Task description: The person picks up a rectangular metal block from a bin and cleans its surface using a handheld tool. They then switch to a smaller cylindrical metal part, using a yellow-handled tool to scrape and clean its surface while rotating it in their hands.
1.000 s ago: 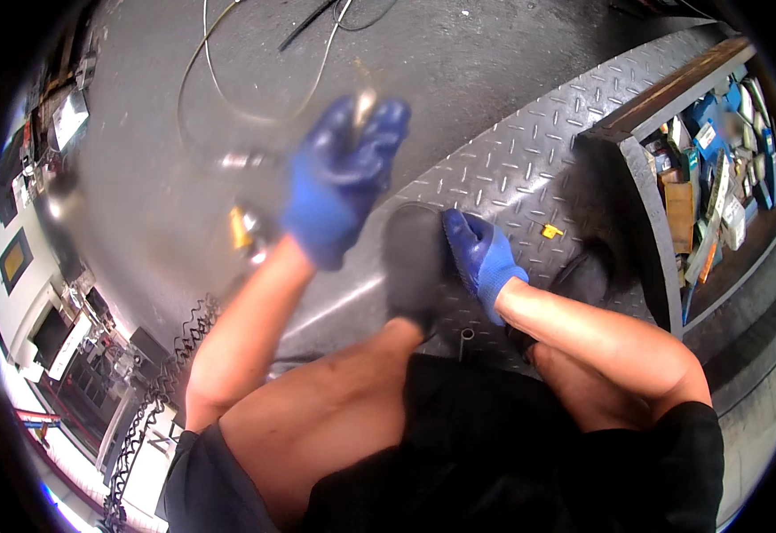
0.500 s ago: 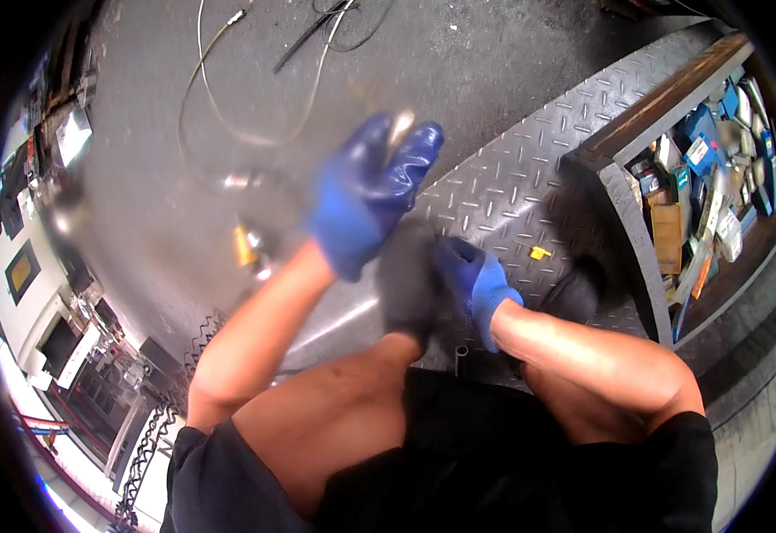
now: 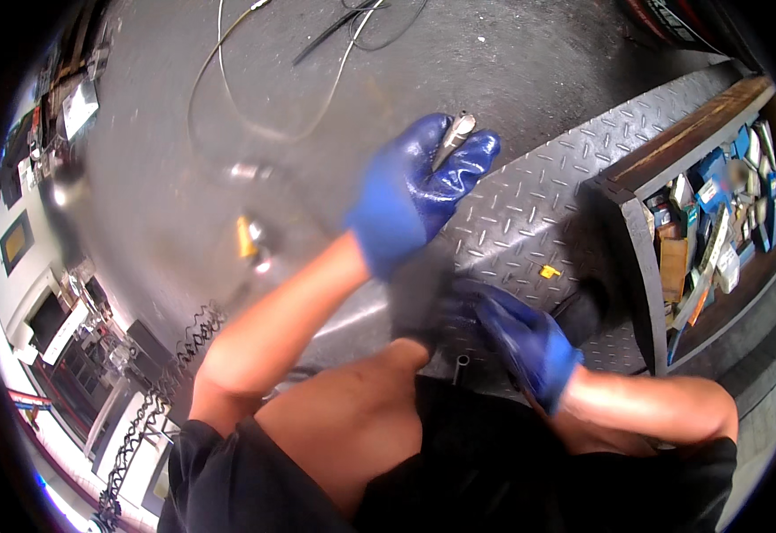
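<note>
Beyond my blue-gloved right hand (image 3: 523,344), whose hold I can't tell, my blue-gloved left hand (image 3: 423,185) clamps a silver metal cylinder (image 3: 457,134), unreleased.

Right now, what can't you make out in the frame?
All in the head view:
- Metal piece: lower end hidden by the left hand around it.
- Right hand: fingers too blurred to tell whether they hold anything.
- Yellow-and-silver object: hazy blur obscures its kind.
- Ring-ended tool: lower part hidden by black clothing.
- Pale cable: cut off by the top edge.
</note>
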The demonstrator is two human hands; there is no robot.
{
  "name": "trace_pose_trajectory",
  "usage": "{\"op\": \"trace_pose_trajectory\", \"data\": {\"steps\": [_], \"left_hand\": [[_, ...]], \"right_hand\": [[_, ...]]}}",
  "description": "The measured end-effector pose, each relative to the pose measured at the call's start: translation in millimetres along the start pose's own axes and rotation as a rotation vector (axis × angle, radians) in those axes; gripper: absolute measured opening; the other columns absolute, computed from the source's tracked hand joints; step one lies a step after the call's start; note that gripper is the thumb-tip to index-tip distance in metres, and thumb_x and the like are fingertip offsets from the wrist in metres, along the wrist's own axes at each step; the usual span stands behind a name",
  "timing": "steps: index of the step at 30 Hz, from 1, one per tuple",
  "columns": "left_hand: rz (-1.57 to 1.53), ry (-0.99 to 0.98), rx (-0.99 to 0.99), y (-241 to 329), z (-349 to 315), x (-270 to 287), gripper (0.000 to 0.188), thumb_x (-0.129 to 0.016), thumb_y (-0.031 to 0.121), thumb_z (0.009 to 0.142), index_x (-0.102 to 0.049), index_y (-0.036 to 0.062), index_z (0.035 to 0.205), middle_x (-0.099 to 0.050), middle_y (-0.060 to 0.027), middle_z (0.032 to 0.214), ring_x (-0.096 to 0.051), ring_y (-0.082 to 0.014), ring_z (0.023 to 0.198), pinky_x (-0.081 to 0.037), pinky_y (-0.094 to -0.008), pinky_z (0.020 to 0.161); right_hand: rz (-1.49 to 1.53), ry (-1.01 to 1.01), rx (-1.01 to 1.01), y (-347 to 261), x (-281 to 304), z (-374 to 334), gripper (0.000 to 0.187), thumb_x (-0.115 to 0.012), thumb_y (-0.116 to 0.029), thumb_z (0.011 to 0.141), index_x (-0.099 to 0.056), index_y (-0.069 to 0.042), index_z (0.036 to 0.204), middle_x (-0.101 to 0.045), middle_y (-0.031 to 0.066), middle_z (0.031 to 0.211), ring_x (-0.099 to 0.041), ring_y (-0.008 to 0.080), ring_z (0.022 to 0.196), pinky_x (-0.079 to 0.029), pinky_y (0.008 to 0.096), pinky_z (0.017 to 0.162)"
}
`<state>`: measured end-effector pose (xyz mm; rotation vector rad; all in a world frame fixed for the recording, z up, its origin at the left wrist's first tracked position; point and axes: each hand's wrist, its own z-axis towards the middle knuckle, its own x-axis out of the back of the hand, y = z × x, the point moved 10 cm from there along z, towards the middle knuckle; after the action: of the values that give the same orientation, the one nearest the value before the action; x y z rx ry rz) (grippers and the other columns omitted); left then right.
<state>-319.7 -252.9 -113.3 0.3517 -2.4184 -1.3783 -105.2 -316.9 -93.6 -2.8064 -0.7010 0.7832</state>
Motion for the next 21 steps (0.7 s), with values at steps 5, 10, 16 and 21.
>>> {"op": "trace_pose_trajectory", "data": {"steps": [5,10,16,21], "left_hand": [[0.019,-0.013,0.076,-3.6,2.2,-7.5,0.019,-0.072,0.027,0.102,-0.073,0.0076,0.104,-0.062,0.0054,0.077,-0.051,-0.0037,0.065,-0.042,-0.0249,0.058],[0.058,0.011,-0.011,16.5,-5.1,2.7,0.022,-0.07,0.029,0.103,-0.071,0.0065,0.101,-0.062,0.0049,0.077,-0.05,-0.0027,0.062,-0.04,-0.023,0.055],[0.004,0.088,0.08,-4.2,-35.3,28.5,0.018,-0.065,0.024,0.106,-0.07,0.0069,0.103,-0.063,0.0044,0.079,-0.049,-0.0029,0.058,-0.04,-0.0219,0.053],[-0.065,-0.031,0.048,3.7,-47.7,9.1,0.033,-0.075,0.032,0.098,-0.069,0.0002,0.108,-0.072,-0.0078,0.088,-0.061,-0.0123,0.082,-0.053,-0.0337,0.075]], "right_hand": [[-0.031,-0.02,0.064,-38.9,0.7,-25.2,0.037,-0.054,-0.022,0.111,-0.062,-0.001,0.141,-0.068,0.0081,0.133,-0.06,0.0139,0.122,-0.045,0.0296,0.109],[0.117,0.062,0.128,13.5,35.1,50.3,0.038,-0.057,-0.027,0.109,-0.065,0.002,0.133,-0.072,0.011,0.125,-0.066,0.0158,0.115,-0.048,0.0295,0.104],[-0.123,0.149,0.113,41.5,48.8,74.2,0.04,-0.057,-0.027,0.109,-0.064,0.002,0.135,-0.072,0.0117,0.125,-0.068,0.0194,0.114,-0.052,0.0317,0.102],[-0.001,0.247,0.014,57.9,50.0,84.4,0.04,-0.059,-0.035,0.106,-0.071,-0.003,0.127,-0.076,0.0051,0.11,-0.068,0.0124,0.095,-0.052,0.0275,0.088]]}}
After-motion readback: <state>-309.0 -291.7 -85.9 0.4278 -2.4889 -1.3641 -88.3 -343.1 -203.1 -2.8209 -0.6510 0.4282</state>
